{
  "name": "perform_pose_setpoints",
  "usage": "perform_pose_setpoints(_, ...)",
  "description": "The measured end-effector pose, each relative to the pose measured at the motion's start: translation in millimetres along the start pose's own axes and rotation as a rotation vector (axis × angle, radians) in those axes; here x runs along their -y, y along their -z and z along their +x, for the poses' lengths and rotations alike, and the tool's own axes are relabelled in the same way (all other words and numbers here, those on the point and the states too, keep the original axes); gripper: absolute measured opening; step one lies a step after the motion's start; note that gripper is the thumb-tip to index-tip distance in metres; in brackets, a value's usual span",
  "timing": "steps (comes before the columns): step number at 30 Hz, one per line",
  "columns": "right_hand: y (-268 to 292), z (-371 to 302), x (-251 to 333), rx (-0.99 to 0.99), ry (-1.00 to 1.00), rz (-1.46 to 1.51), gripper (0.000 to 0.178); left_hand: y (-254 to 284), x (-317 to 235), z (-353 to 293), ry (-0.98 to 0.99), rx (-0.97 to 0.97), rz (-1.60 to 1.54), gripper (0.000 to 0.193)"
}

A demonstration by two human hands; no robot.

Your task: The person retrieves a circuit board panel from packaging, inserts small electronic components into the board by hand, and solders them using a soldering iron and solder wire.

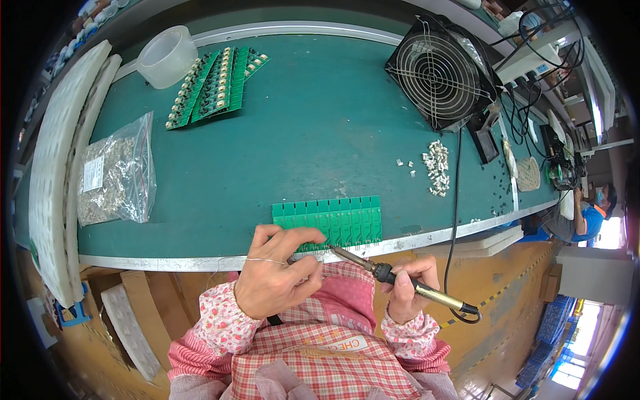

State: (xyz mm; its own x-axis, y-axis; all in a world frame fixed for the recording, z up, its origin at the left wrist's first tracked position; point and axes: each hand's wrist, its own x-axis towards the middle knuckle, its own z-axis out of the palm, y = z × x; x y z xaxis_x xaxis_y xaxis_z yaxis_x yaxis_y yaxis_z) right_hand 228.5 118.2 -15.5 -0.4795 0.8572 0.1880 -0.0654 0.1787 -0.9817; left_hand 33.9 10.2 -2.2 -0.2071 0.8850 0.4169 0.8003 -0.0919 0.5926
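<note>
A green circuit board panel [327, 217], divided into several strips, lies flat at the table's front edge. My right hand [410, 287] grips a soldering iron [380, 271] by its handle. The iron's tip points left and meets the panel's near edge. Curled at that same edge, my left hand [283, 270] has a fingertip close to the tip. A thin silvery solder wire [267, 260] runs across the left hand and between its fingers; its working end is too small to make out.
Small white connectors [437, 167] lie in a pile at right, below a black fan [437, 73]. The iron's cord [457, 200] crosses the table. Populated boards [217, 87], a tape roll [167, 57], a bag of parts [117, 173] and white foam [63, 167] occupy the left. A person [587, 220] sits far right.
</note>
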Motion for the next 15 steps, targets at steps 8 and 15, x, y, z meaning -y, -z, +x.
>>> perform_pose_setpoints(8,-0.2,1.6,2.7,0.023,0.02,0.003,0.016,-2.3,-0.2,0.6,0.003,0.024,0.002,0.012)
perform_pose_setpoints(15,3.8,-0.4,-0.7,0.066,0.068,-0.054,0.013,3.9,2.7,-5.3,-0.02,-0.021,0.118,0.015)
